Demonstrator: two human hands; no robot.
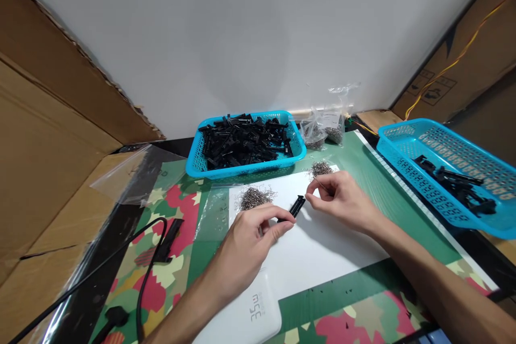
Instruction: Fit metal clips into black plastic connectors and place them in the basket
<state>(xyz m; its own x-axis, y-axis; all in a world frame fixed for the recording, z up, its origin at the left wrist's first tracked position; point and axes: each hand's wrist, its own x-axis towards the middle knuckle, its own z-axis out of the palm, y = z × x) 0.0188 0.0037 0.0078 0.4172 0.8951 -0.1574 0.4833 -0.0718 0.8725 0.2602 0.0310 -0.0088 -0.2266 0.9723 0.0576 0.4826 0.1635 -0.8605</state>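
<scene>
My left hand [266, 231] pinches a small black plastic part [297, 206] between thumb and fingers, holding it tilted above a white sheet [322, 247]. Close to the part's far end is my right hand [338, 196], its thumb and forefinger pressed together; whatever they hold is too small to make out. A pile of tiny metal springs or wire pieces [256, 198] lies on the sheet just beyond my left hand. Behind my right hand sits a second, smaller pile of metal pieces [321, 168].
A blue basket [245, 171] heaped with black parts stands at the back; another blue basket [419, 191] with fewer parts is at right. Plastic bags [332, 128] of metal pieces lie behind. A white power bank [258, 312] and a black cable [151, 269] are in front and left.
</scene>
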